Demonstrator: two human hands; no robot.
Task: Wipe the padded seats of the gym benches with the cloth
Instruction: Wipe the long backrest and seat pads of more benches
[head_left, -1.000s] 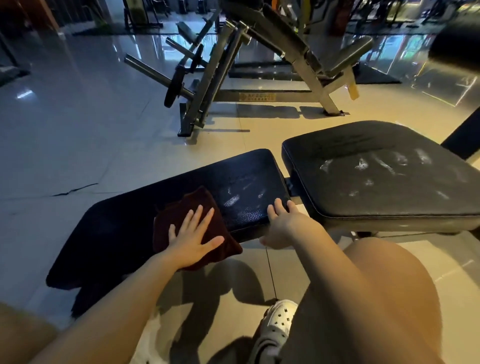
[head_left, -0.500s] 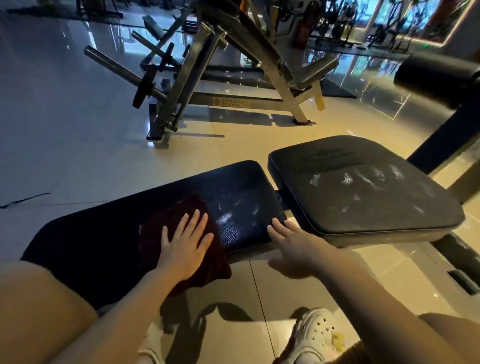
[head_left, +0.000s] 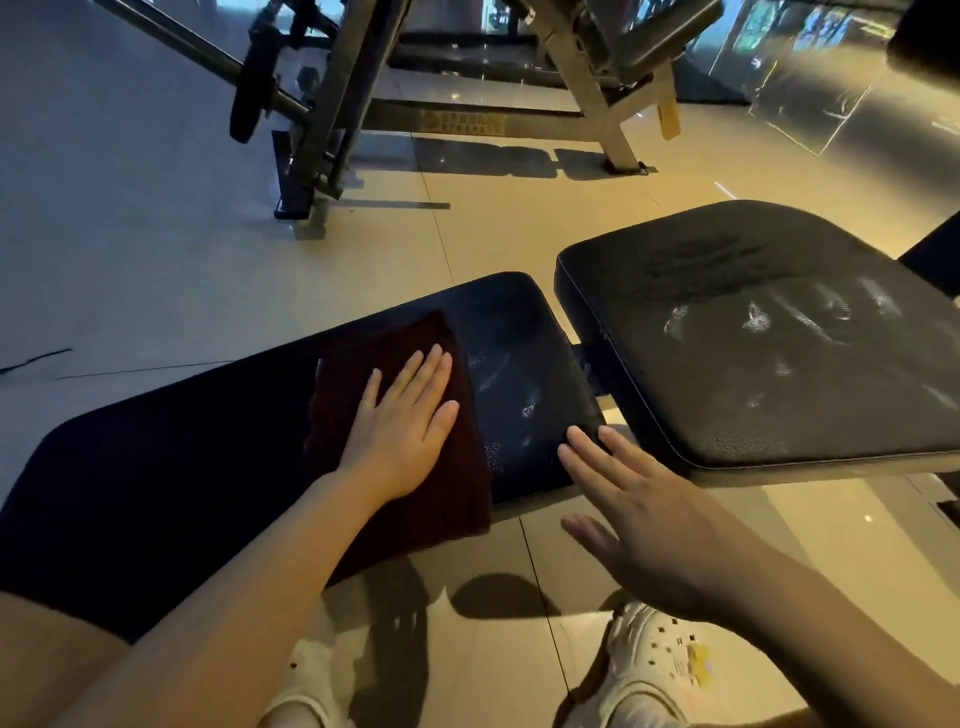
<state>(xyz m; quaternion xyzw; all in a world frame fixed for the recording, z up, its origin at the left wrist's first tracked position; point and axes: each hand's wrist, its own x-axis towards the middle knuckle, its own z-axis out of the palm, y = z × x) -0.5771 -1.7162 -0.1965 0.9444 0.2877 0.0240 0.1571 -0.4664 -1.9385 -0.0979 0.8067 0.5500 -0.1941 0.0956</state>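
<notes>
- Two shoes, both white and perforated: the right shoe (head_left: 641, 670) carries a small yellow charm; only part of the left shoe (head_left: 306, 675) shows behind the forearm.
- Two hands, both bare. The left hand (head_left: 402, 431) lies flat, fingers straight and close together, palm pressing down on the cloth (head_left: 400, 415); nothing is gripped.
- The right hand (head_left: 639, 509) is spread open, holding nothing; its fingertips (head_left: 574, 439) are at the near corner of the long pad, the thumb out over the floor.
- One cloth, dark maroon, spread across the long pad with its near edge hanging over the pad's front side.
- Two black pads on the near bench: the long pad (head_left: 182, 467) runs off to the left, and the seat (head_left: 753, 338) sits just beside its right end, a narrow gap between them.
- Pale smears show on both: a few on the long pad right of the cloth, more across the seat's top.
- The floor (head_left: 130, 234) is glossy pale tile with one dark crack at the far left.
- One grey steel machine (head_left: 337, 104) stands beyond, well apart from the bench, with one black weight plate (head_left: 249, 93) on a bar.
- A yellow label (head_left: 462, 123) sits on its base rail; its writing is too blurred to read.
</notes>
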